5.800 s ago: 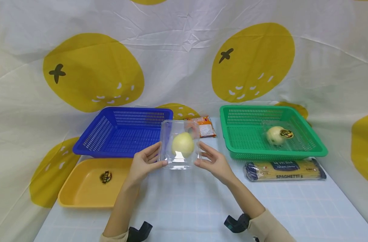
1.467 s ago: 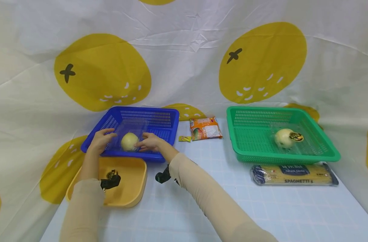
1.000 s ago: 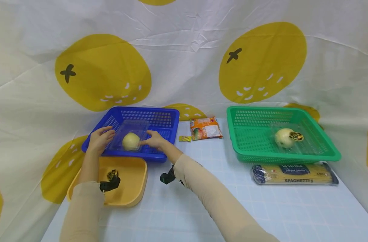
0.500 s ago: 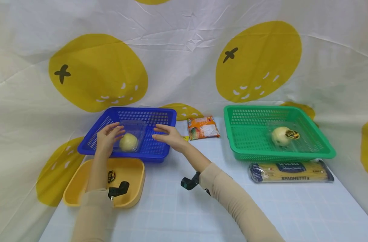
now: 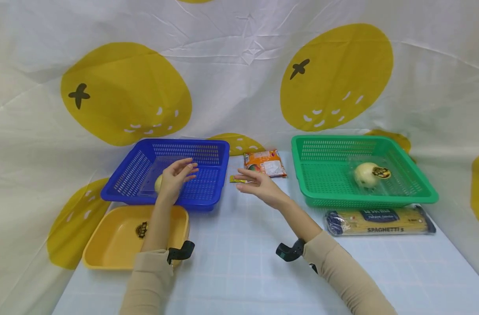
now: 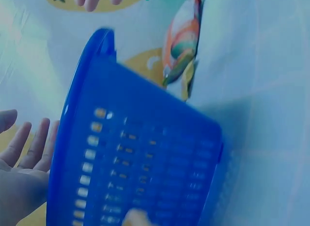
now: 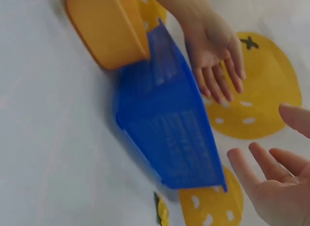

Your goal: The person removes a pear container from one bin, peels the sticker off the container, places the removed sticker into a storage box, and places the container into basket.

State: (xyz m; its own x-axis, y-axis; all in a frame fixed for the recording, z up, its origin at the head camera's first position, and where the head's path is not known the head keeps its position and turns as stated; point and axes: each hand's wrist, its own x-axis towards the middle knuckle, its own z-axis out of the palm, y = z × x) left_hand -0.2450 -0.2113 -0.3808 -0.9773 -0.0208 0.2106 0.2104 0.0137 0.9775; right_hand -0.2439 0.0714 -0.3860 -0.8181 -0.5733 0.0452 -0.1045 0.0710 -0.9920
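Over the blue basket (image 5: 200,188), my left hand (image 5: 172,181) hovers with relaxed fingers and holds nothing. Partly behind it, a clear plastic box (image 5: 146,186) lies in that basket with a pale yellow, round fruit (image 5: 158,183) inside; the hand covers much of the fruit. My right hand (image 5: 261,188) is in the air right of the basket, fingers loosely extended, nothing in them. Just beyond its fingertips lie a small yellow packet (image 5: 235,179) and an orange-and-white packet (image 5: 269,164). In the right wrist view both hands (image 7: 281,192) show apart, above the basket's rim.
A green basket (image 5: 302,183) at the right holds another clear box with a pale round item (image 5: 365,175) and a black-gold sticker. In front of it lies a spaghetti pack (image 5: 377,222). A yellow tray (image 5: 109,245) with a similar sticker (image 5: 142,229) stands before the blue basket.
The clear box with the fruit, earlier held up in both hands, now lies in the blue basket. Both hands have let go of it and moved right, the right hand out past the rim.
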